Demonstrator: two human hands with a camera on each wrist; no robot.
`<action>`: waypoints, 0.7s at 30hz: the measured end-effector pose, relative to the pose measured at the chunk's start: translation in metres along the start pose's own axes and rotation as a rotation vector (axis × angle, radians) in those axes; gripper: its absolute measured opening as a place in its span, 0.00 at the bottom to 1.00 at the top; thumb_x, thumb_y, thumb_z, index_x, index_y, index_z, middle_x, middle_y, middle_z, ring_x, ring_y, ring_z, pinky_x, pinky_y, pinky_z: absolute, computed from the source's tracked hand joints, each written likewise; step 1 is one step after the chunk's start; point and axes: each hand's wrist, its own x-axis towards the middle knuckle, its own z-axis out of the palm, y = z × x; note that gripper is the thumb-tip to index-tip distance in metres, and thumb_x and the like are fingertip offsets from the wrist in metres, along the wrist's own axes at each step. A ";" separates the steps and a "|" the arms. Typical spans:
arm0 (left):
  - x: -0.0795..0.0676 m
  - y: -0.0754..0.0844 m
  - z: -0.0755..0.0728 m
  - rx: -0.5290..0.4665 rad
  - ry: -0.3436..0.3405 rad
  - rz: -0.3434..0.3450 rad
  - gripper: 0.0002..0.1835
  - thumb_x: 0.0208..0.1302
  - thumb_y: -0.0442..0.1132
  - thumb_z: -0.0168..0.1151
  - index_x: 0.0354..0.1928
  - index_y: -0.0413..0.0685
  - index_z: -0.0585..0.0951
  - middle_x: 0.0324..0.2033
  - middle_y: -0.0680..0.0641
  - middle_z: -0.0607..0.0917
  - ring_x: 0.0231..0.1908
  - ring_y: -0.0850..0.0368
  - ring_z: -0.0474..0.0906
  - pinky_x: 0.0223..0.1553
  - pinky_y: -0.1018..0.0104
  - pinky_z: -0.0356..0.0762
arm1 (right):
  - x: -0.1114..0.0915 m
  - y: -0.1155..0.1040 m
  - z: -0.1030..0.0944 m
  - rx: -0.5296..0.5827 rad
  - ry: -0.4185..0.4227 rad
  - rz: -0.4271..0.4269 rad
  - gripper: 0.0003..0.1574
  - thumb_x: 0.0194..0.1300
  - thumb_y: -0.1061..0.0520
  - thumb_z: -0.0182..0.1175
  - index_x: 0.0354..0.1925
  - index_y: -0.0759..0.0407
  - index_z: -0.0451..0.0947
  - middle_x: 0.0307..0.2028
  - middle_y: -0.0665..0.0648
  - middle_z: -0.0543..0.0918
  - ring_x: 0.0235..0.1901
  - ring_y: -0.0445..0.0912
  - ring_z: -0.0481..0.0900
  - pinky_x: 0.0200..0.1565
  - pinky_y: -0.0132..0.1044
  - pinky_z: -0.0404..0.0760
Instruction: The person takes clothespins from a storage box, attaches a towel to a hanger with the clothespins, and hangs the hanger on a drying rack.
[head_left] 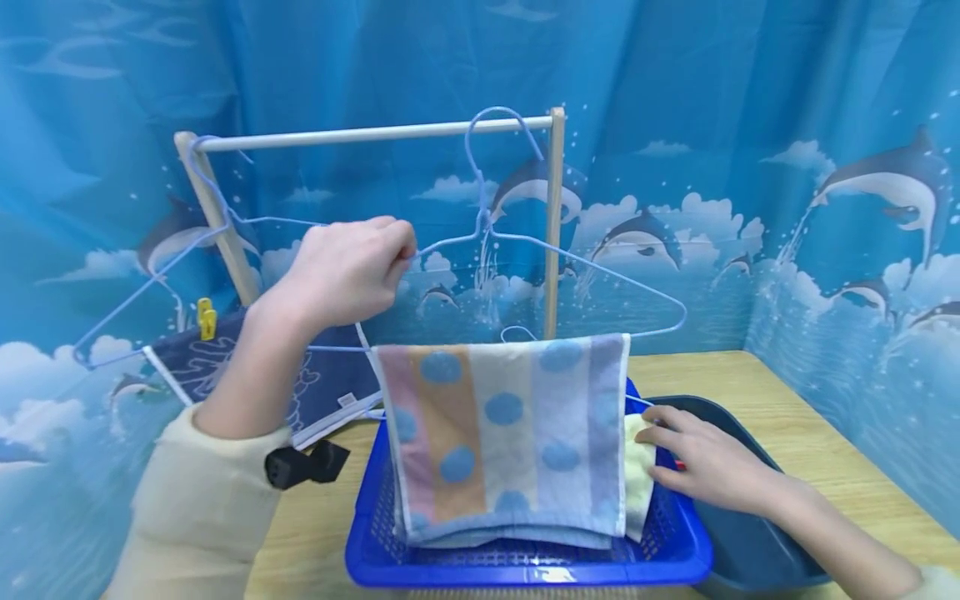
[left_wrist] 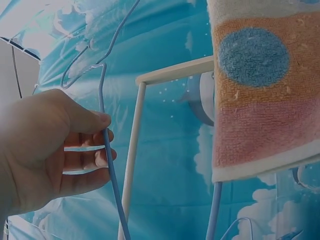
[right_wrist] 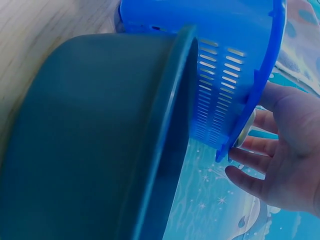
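My left hand (head_left: 345,271) pinches the left arm of a light blue wire hanger (head_left: 600,271); thumb and fingers on the wire show in the left wrist view. Over its lower bar drapes a striped towel (head_left: 506,450) with blue dots, hanging in front of a blue plastic basket (head_left: 525,575). The hanger's hook overlaps the rack's rod in the head view; whether they touch I cannot tell. My right hand (head_left: 705,458), fingers spread and loosely bent, is at the basket's right rim beside a pale yellow cloth (head_left: 639,471). It grips nothing that I can see.
A small rack with a white rod (head_left: 360,134) stands behind. At its left a second blue hanger (head_left: 123,321) carries a navy cloth (head_left: 187,358) with a yellow clothespin (head_left: 206,319). Right of the basket sits a dark basin (head_left: 757,542) on the wooden table (head_left: 720,371).
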 end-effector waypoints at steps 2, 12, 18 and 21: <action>0.003 -0.001 0.001 -0.002 -0.003 -0.006 0.04 0.65 0.34 0.51 0.34 0.45 0.74 0.27 0.48 0.75 0.26 0.52 0.70 0.26 0.62 0.68 | 0.000 0.000 0.000 0.006 -0.003 0.003 0.17 0.55 0.52 0.65 0.44 0.52 0.79 0.49 0.60 0.74 0.44 0.53 0.76 0.37 0.45 0.77; 0.010 -0.002 0.024 0.026 -0.014 -0.004 0.05 0.66 0.35 0.51 0.32 0.47 0.73 0.26 0.49 0.73 0.24 0.52 0.67 0.24 0.61 0.65 | -0.001 0.000 0.000 0.014 -0.009 0.010 0.17 0.55 0.51 0.65 0.44 0.50 0.78 0.49 0.59 0.74 0.45 0.53 0.75 0.38 0.46 0.77; 0.011 -0.003 0.035 0.029 -0.028 -0.012 0.04 0.65 0.35 0.51 0.32 0.48 0.71 0.25 0.50 0.72 0.24 0.52 0.67 0.23 0.63 0.65 | -0.001 0.000 -0.001 0.017 -0.025 0.004 0.17 0.56 0.50 0.65 0.45 0.49 0.78 0.50 0.58 0.74 0.45 0.52 0.76 0.37 0.45 0.77; 0.012 -0.003 0.037 0.028 -0.028 -0.010 0.03 0.65 0.34 0.52 0.32 0.48 0.72 0.26 0.50 0.72 0.24 0.53 0.67 0.23 0.63 0.65 | 0.001 0.002 -0.004 0.033 -0.036 0.003 0.17 0.56 0.49 0.65 0.45 0.49 0.78 0.49 0.58 0.74 0.43 0.51 0.76 0.35 0.42 0.77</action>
